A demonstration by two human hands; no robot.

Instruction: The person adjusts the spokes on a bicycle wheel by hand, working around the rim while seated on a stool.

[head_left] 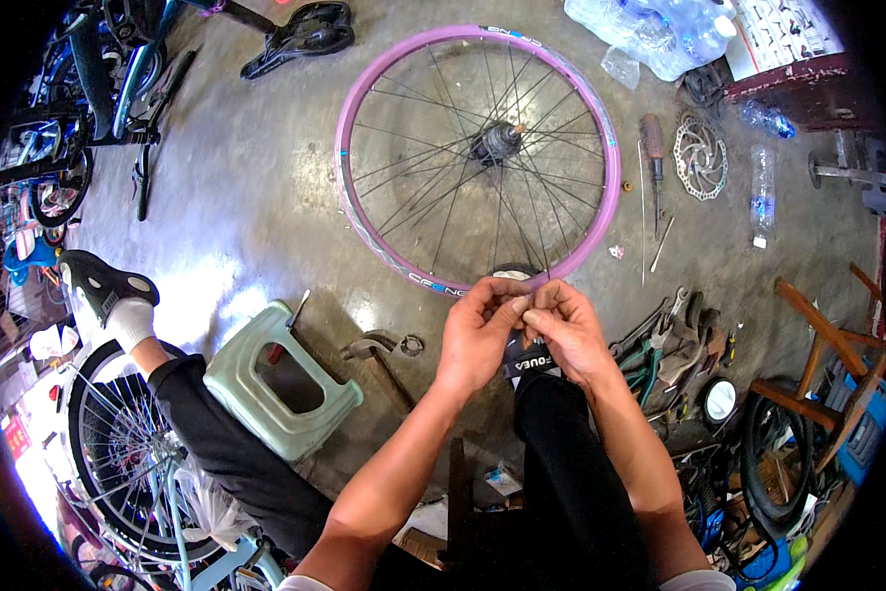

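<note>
A bicycle wheel (609,138) with a purple rim and black spokes lies on the floor ahead of me. Its dark hub (497,145) sits in the middle. At the rim's near edge my left hand (474,337) and my right hand (573,335) come together, thumbs and fingertips pinched and almost meeting. Whatever is between the fingers is too small or hidden to name. Both hands cover part of the rim, and I cannot tell whether they touch it. Just below them, my shoe shows partly.
A pale green stool (228,369) and a hammer (389,379) stand and lie left of my hands. To the right are a screwdriver (652,138), a brake disc (700,160), several hand tools and a wooden stool (808,315). Bicycles (118,89) line the left.
</note>
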